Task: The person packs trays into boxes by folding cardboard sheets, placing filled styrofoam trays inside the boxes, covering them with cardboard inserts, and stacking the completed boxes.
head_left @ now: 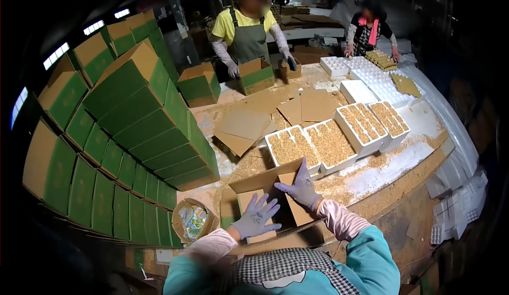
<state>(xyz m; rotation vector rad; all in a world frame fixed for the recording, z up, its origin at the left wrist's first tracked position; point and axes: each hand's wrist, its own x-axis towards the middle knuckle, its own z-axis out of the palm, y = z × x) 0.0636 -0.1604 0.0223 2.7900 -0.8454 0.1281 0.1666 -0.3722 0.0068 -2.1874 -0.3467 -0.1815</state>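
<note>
Directly in front of me stands a cardboard box [310, 236] with its top flaps up; its inside is partly dark. My left hand [257, 218], in a pale purple glove, is spread over the box's left part, palm toward a light brown flap. On the far right side of the box, my right hand [302, 187], gloved alike, lies against another flap with its thumb stretched left and fingers pointing up. Neither hand grips anything visible. Just beyond the box are white foam trays [292, 146] filled with tan granular material.
Green-and-brown boxes [154, 120] are stacked high at left. A small carton [183, 234] of colourful packets stands beside my box. Loose cardboard sheets [244, 128] lie mid-table. Across the table, one person [249, 35] handles boxes; another [368, 30] works by white foam trays and egg trays [382, 60].
</note>
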